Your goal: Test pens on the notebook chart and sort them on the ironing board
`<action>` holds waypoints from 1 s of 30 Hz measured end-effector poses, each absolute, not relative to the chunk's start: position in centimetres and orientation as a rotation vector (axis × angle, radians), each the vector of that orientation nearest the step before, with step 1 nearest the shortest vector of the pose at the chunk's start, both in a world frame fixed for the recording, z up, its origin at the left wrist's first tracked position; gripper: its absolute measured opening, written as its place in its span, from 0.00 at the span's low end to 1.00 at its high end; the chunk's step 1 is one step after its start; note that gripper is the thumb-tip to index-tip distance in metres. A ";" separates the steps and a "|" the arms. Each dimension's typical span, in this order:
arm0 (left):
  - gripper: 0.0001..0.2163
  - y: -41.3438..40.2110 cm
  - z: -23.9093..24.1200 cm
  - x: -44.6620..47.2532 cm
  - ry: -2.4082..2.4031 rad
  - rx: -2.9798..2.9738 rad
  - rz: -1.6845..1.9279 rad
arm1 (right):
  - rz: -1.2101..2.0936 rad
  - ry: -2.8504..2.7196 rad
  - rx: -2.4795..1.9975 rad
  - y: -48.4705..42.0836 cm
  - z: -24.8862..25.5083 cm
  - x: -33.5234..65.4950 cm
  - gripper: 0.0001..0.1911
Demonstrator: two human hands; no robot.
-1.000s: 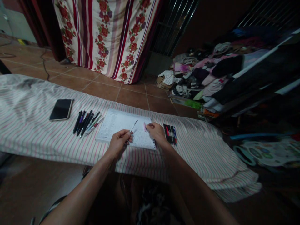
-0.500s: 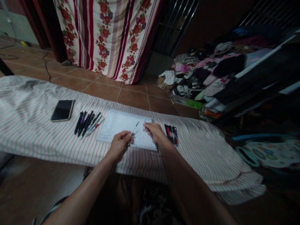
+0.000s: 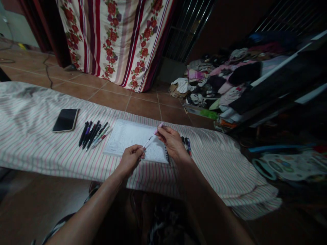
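Left hand (image 3: 133, 157), just below centre, had fingers pinched narrow on a slim pen (image 3: 148, 141), tip pointing up-right; right hand (image 3: 171, 140), just right of centre, pinched a pink piece (image 3: 159, 127) between thumb and fingers, lower end near the pen tip. Both showed over the notebook (image 3: 129, 134), mid-frame. Pens (image 3: 93, 134) lay left of it, markers (image 3: 188, 147) right, partly hidden; striped cloth (image 3: 217, 166) underneath. Phone (image 3: 65, 120) lay at left. Curtain (image 3: 117, 41) hung upper left, clothes (image 3: 222, 76) piled upper right
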State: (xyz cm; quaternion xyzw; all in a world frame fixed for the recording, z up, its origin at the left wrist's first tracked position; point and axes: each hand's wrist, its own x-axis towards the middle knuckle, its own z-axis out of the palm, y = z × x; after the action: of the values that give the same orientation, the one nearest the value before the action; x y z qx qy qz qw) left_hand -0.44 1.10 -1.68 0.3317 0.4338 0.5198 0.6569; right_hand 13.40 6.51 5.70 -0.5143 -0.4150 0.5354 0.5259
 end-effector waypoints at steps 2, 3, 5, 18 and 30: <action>0.13 1.1 -1.7 -0.4 0.981 0.757 1.184 | 1.261 -1.022 -1.226 6.4 5.6 13.3 0.13; 0.12 1.1 -1.7 -0.4 0.984 0.756 1.186 | 1.256 -1.032 -1.224 6.4 5.5 13.3 0.13; 0.12 1.1 -1.5 -0.4 0.995 0.750 1.183 | 1.251 -1.049 -1.219 6.4 5.4 13.3 0.14; 0.13 0.9 -1.0 -0.5 1.010 0.745 1.180 | 1.248 -1.111 -1.241 6.1 5.5 13.1 0.14; 0.11 1.1 -1.3 -0.5 0.996 0.771 1.180 | 1.257 -1.073 -1.224 5.9 6.0 13.0 0.12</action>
State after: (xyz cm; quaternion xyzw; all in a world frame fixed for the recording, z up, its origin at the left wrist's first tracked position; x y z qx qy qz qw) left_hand -0.52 1.09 -1.34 0.3393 0.4385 0.5193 0.6503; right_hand 12.99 5.85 6.03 -0.5098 -0.4467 0.5234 0.5164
